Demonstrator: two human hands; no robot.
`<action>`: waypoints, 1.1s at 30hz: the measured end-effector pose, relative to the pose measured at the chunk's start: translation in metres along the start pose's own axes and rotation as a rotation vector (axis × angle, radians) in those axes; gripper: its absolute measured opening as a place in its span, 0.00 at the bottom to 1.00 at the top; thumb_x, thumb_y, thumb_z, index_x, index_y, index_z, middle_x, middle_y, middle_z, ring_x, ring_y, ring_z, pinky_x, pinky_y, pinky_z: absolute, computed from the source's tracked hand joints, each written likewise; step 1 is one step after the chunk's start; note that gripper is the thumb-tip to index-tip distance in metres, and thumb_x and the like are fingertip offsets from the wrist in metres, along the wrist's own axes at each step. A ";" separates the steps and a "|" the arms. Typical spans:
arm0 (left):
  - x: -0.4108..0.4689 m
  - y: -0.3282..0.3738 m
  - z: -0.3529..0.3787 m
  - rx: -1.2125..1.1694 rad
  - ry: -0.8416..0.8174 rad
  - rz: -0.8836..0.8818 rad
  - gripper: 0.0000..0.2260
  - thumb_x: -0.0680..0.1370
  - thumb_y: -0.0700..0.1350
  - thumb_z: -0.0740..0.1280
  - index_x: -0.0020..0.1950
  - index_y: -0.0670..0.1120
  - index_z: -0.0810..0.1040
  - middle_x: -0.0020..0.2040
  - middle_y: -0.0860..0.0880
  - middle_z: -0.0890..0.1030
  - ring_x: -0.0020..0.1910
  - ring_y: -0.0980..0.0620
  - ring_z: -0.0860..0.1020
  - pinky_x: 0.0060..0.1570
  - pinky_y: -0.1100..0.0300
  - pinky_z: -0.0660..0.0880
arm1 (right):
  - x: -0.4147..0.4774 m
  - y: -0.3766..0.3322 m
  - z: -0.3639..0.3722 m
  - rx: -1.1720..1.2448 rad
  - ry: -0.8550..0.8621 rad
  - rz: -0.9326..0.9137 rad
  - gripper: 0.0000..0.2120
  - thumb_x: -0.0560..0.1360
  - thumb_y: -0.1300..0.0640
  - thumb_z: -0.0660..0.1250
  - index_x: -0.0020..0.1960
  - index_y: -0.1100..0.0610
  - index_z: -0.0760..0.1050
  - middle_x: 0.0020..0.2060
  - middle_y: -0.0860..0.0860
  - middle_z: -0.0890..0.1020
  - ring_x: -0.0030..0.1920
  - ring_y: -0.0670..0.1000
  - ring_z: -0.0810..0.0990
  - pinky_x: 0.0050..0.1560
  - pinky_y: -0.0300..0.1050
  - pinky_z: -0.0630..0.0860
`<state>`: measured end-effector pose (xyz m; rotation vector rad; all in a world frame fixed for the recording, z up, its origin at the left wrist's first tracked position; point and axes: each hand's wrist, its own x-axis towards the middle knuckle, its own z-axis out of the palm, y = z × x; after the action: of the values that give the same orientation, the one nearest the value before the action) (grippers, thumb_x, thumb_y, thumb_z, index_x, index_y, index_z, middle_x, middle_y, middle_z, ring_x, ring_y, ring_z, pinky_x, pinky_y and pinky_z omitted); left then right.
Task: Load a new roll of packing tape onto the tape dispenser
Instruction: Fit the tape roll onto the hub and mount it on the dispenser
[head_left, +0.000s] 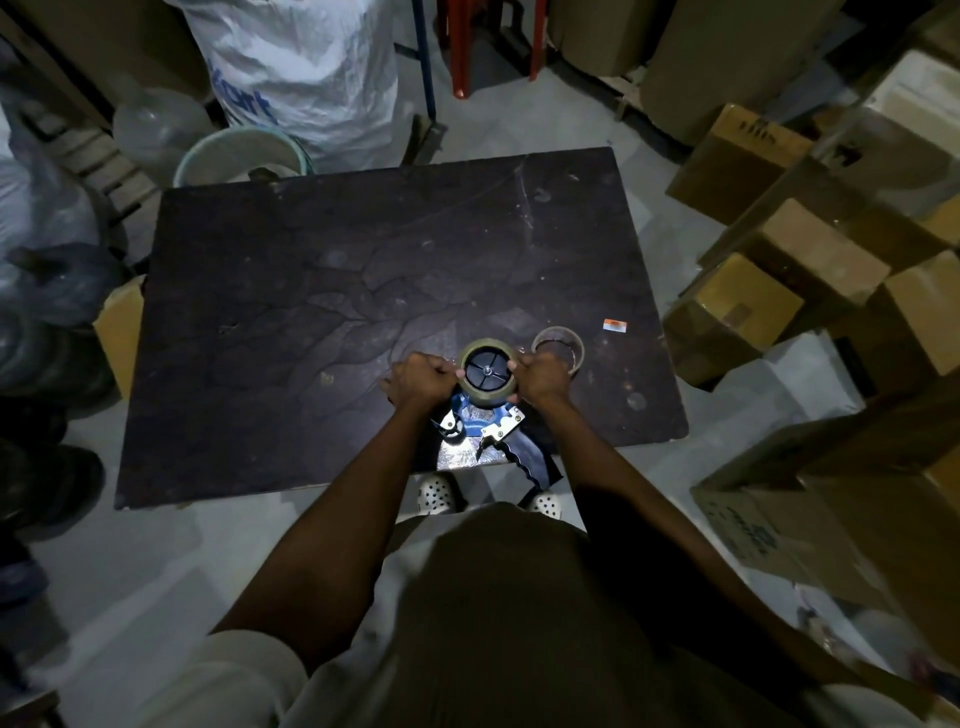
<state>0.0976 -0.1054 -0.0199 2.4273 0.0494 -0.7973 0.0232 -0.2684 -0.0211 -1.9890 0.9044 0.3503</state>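
Note:
A blue tape dispenser (480, 421) with a black handle lies flat near the front edge of the dark table (322, 291). A roll of clear packing tape (487, 347) sits around its black hub wheel (487, 368). My left hand (421, 379) grips the roll's left side and my right hand (543, 376) grips its right side, thumbs on the rim. An empty cardboard tape core (558, 345) stands just right of my right hand.
A small orange label (614, 326) lies on the table to the right. Stacked cardboard boxes (769, 291) crowd the right side. A white sack (301, 73), a bucket (239, 156) and bags stand behind and left of the table.

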 end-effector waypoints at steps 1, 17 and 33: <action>0.000 0.001 -0.001 -0.013 0.003 -0.007 0.11 0.75 0.55 0.75 0.52 0.50 0.88 0.59 0.43 0.86 0.68 0.40 0.79 0.73 0.39 0.70 | 0.000 0.000 -0.001 0.045 -0.005 0.014 0.14 0.85 0.58 0.65 0.65 0.63 0.83 0.54 0.66 0.88 0.52 0.66 0.89 0.31 0.32 0.78; -0.031 -0.006 0.013 0.544 0.134 0.218 0.20 0.68 0.63 0.75 0.54 0.54 0.87 0.73 0.46 0.73 0.75 0.41 0.63 0.70 0.42 0.63 | -0.015 0.013 -0.012 -0.033 0.063 -0.011 0.19 0.80 0.45 0.71 0.65 0.55 0.85 0.58 0.61 0.87 0.62 0.60 0.85 0.64 0.51 0.81; -0.038 -0.010 0.029 0.600 0.191 0.222 0.18 0.75 0.61 0.69 0.53 0.50 0.87 0.73 0.44 0.73 0.76 0.40 0.63 0.70 0.43 0.62 | -0.050 0.040 0.000 0.039 -0.122 -0.207 0.24 0.67 0.51 0.85 0.57 0.56 0.80 0.43 0.53 0.78 0.47 0.54 0.79 0.58 0.62 0.79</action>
<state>0.0493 -0.1077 -0.0231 2.9921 -0.4373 -0.5252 -0.0402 -0.2585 -0.0182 -1.9811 0.6177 0.3295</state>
